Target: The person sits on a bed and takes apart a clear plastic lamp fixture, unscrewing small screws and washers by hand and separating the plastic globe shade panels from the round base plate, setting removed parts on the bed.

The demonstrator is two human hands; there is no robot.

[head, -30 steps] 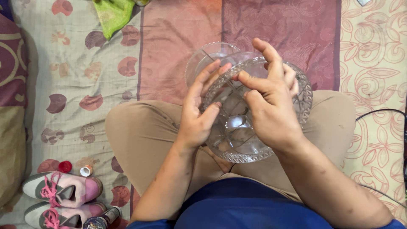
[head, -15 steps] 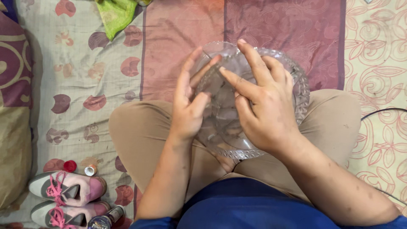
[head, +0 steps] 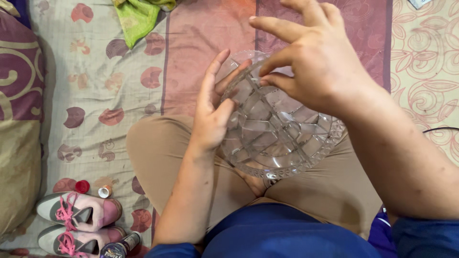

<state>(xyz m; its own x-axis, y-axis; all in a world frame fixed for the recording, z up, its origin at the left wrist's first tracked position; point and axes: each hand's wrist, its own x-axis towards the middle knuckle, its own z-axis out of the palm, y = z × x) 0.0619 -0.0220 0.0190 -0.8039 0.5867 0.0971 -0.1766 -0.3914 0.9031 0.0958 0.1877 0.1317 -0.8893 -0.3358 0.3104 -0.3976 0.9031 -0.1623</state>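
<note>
Far left: purple-and-tan cushion (head: 19,119) at bed edge. Below it, pair of small pink-and-grey shoes (head: 76,224), red bottle cap (head: 82,186), small white cap (head: 104,191) on patterned bedspread (head: 105,86). Green cloth (head: 138,16) at top.

Left hand (head: 213,114): fingers spread, palm and thumb pressed against left rim of round clear cut-glass divided dish (head: 277,138). Dish tilted above lap, over tan trousers (head: 158,153).

Right hand (head: 311,57): thumb and forefinger pinching dish's upper rim, other fingers lifted.
</note>
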